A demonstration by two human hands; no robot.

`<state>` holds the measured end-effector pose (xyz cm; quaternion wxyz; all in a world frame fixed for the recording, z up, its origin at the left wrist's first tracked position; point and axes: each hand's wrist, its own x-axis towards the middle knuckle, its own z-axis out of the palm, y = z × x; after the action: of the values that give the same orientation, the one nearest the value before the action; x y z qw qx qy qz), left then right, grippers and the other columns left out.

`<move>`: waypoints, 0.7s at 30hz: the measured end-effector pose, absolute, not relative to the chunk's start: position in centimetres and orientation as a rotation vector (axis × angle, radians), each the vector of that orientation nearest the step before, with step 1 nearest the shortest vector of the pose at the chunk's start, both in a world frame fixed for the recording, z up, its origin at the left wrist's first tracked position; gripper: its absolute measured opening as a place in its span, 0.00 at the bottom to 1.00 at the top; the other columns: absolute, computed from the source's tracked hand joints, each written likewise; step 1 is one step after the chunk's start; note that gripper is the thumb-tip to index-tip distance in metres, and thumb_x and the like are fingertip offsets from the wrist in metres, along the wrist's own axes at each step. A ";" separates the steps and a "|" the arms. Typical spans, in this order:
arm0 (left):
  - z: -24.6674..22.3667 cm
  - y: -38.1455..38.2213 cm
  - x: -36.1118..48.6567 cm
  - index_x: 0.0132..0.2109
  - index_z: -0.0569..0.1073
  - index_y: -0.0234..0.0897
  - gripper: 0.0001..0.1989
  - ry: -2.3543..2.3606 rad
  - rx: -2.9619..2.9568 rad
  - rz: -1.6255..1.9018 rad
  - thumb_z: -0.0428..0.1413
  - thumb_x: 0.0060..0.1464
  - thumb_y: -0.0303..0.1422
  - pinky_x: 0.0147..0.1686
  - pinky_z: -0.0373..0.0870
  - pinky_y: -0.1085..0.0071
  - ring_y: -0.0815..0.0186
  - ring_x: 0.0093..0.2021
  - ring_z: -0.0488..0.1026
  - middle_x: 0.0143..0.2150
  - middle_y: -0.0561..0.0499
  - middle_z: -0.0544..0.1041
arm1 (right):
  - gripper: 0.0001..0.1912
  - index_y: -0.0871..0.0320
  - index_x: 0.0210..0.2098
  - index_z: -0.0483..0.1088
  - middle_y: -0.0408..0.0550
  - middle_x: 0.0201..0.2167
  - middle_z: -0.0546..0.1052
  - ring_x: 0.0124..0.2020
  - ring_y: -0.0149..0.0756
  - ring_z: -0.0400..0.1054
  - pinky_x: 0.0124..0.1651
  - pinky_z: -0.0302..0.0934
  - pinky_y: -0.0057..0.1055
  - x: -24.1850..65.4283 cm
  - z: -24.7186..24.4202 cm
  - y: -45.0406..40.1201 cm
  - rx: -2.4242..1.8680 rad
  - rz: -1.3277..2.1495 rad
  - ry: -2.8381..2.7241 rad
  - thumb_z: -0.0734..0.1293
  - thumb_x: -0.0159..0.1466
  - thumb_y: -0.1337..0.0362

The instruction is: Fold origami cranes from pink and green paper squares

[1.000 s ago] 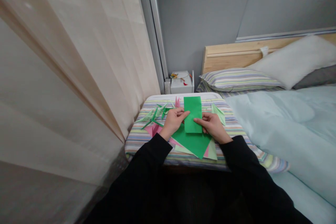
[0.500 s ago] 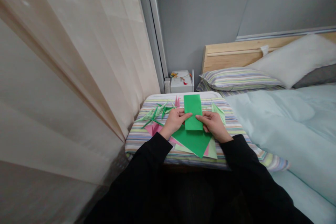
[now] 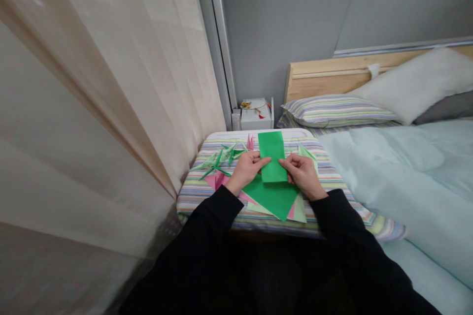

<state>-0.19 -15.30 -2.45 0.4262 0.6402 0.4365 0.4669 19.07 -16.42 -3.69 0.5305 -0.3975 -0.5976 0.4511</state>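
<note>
Both my hands hold a green paper rectangle (image 3: 272, 145), which looks folded, above the small table. My left hand (image 3: 248, 170) pinches its left edge, thumb on top and fingers behind. At the opposite edge, my right hand (image 3: 302, 173) pinches it between thumb and fingers. Beneath lies a flat green sheet (image 3: 277, 199), over pink and pale green sheets (image 3: 301, 209). Folded green paper cranes (image 3: 221, 156) and a pink folded piece (image 3: 216, 179) lie left of my left hand. A pale green folded piece (image 3: 307, 153) rests just beyond my right hand.
A striped cloth (image 3: 195, 197) covers the table (image 3: 258, 133). The curtain (image 3: 140, 83) hangs close on the left. To the right is the bed with a pale blue quilt (image 3: 399, 157) and striped pillow (image 3: 340, 110). A white cabinet (image 3: 254, 119) stands behind.
My right thumb has shifted slightly right, toward the edge of the green paper. The paper has tilted a little; my left hand stays almost still.
</note>
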 end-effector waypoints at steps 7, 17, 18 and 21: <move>-2.2 -15.4 -0.2 0.30 0.77 0.31 0.19 1.053 1.458 1.244 0.69 0.46 0.45 0.25 0.65 0.72 0.67 0.24 0.70 0.25 0.49 0.77 | 0.23 0.56 0.21 0.65 0.37 0.08 0.64 0.10 0.26 0.55 0.16 0.44 0.25 19.1 -3.1 -17.1 -0.915 1.168 -1.548 0.73 0.59 0.47; -1.8 -15.8 -0.2 0.29 0.76 0.31 0.19 0.965 1.482 1.095 0.69 0.45 0.45 0.25 0.66 0.73 0.69 0.23 0.70 0.25 0.50 0.77 | 0.24 0.55 0.21 0.64 0.36 0.09 0.63 0.10 0.25 0.53 0.17 0.43 0.25 19.0 -2.8 -17.2 -0.882 1.258 -1.542 0.71 0.61 0.45; -1.8 -15.8 -0.2 0.29 0.76 0.31 0.19 0.960 1.491 1.079 0.69 0.46 0.45 0.25 0.66 0.72 0.69 0.23 0.70 0.26 0.50 0.77 | 0.23 0.56 0.21 0.65 0.36 0.09 0.63 0.10 0.25 0.53 0.17 0.43 0.25 19.0 -2.9 -17.1 -0.882 1.247 -1.524 0.71 0.60 0.46; -1.9 -15.7 -0.2 0.29 0.76 0.31 0.20 0.996 1.494 1.136 0.68 0.46 0.46 0.24 0.65 0.73 0.69 0.22 0.70 0.24 0.51 0.76 | 0.23 0.56 0.22 0.66 0.36 0.10 0.64 0.11 0.24 0.54 0.17 0.45 0.25 19.0 -3.1 -16.9 -0.877 1.209 -1.499 0.73 0.60 0.46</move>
<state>-0.16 -15.74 -1.88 0.4867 0.6143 0.4095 0.4670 18.97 -16.91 -3.14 0.4907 -0.3612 -0.6172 0.4978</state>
